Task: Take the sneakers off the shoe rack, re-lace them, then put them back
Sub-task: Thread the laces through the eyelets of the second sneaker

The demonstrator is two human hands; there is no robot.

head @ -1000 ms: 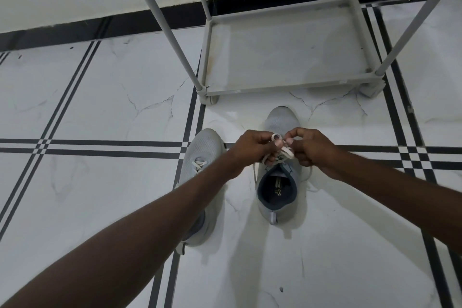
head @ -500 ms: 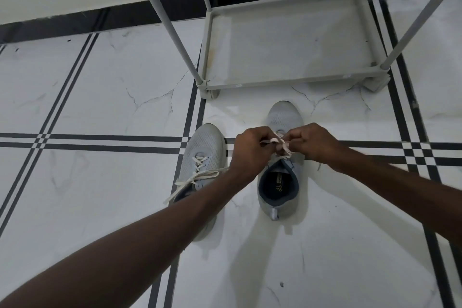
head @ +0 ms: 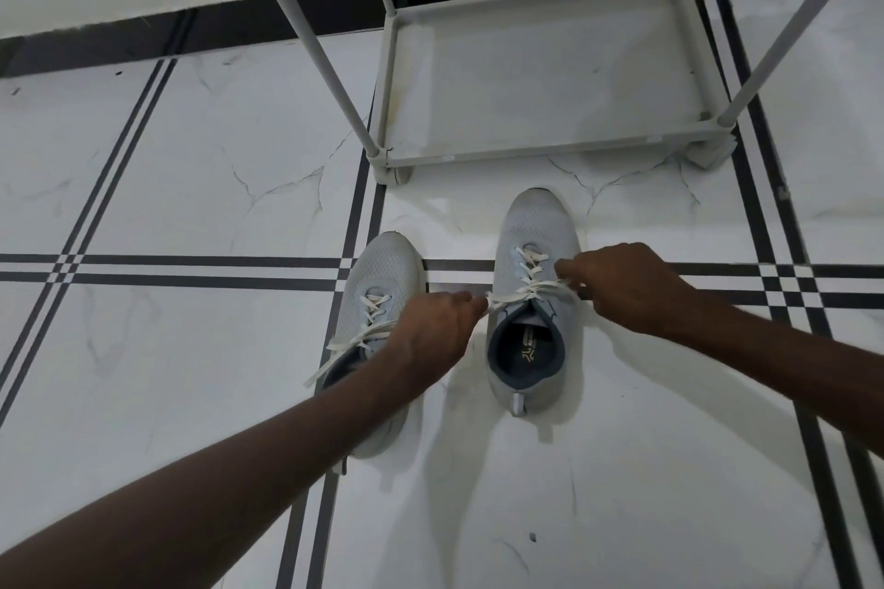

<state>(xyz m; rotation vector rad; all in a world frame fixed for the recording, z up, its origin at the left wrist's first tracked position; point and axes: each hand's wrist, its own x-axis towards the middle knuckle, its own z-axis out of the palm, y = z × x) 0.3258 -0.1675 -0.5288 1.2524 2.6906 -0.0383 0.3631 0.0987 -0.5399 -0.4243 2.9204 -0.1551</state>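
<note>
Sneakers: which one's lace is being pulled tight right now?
The right sneaker, nearer the shoe rack. Left hand and right hand each pinch its lace. The left sneaker has loose ends trailing, untouched.

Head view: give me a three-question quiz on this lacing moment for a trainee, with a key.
1. True or false: both sneakers stand on the floor, not on the shoe rack.
2. Which sneaker's lace are the left hand and right hand pulling on? A) left sneaker B) right sneaker
3. Fill in: the left sneaker's lace ends lie ____.

Key: 1 true. 2 B; each hand's fingers pinch one end of the lace, drawn out sideways. 3 loose.
</note>
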